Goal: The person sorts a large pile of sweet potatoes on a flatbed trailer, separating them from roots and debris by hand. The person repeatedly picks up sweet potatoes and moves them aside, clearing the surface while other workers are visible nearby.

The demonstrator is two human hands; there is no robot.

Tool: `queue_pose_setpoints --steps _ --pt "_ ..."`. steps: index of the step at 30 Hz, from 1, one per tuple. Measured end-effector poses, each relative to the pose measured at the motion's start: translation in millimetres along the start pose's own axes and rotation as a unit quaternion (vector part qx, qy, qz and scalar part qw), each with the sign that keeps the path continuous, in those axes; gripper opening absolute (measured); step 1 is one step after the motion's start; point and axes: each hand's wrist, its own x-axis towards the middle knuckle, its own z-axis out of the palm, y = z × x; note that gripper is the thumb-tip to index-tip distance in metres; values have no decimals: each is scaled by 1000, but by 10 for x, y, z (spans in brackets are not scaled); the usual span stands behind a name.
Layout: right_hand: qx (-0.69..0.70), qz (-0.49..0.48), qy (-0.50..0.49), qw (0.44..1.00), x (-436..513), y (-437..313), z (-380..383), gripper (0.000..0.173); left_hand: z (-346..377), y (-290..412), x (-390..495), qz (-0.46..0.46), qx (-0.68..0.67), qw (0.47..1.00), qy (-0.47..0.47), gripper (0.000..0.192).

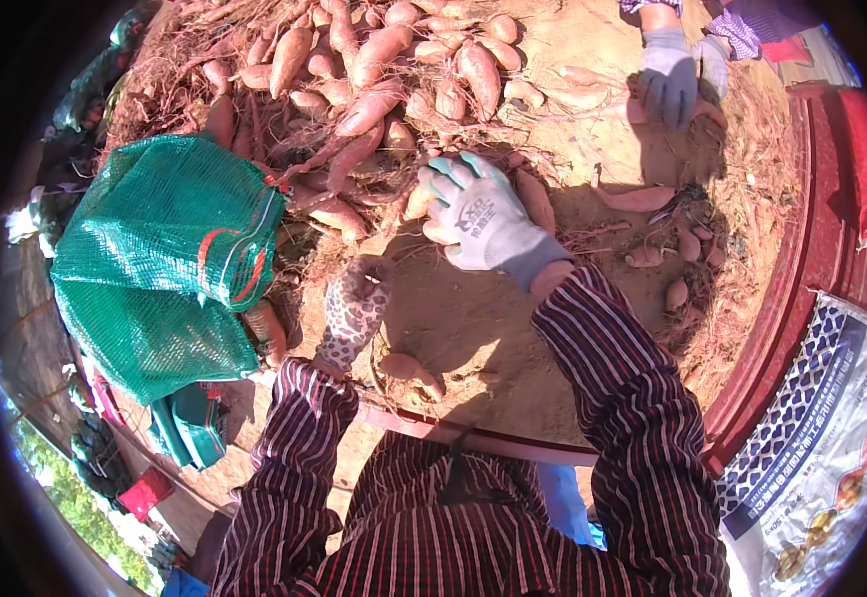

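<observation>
My right hand [482,216], in a pale grey coated glove bearing writing, reaches to the edge of the heap of sweet potatoes [381,56]. Its thumb and fingers close around the end of a pale sweet potato [417,201]. Nearer my body, my left hand [356,306] wears a leopard-print glove. The fingers there are curled and in shadow, so whether they hold anything is unclear. Left of it a green mesh sack [157,261] bulges over the tray's edge, with a sweet potato [265,330] beside its lower right. A smaller rooty sweet potato [409,369] lies close to my waist.
Across the soil-covered surface, another person's gloved hands [672,74] are among rooty sweet potatoes. Loose sweet potatoes [635,198] and root debris lie at right. A red metal rim [766,328] borders that side, with a printed white sack [814,448] beyond.
</observation>
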Motion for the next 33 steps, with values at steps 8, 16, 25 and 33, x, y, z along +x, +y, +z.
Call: queue_pose_setpoints --steps 8,16,25,33 --pt "564 282 108 769 -1946 -310 543 58 -7 -217 -343 24 143 989 14 23" --pt "855 382 274 221 -2520 -1110 1023 42 816 733 282 190 238 949 -86 45" --pt "374 438 205 791 -2589 -480 902 28 1760 1333 832 41 349 930 -104 64" --pt "269 428 130 853 -2648 240 1068 35 1319 892 426 -31 -213 964 -155 71"
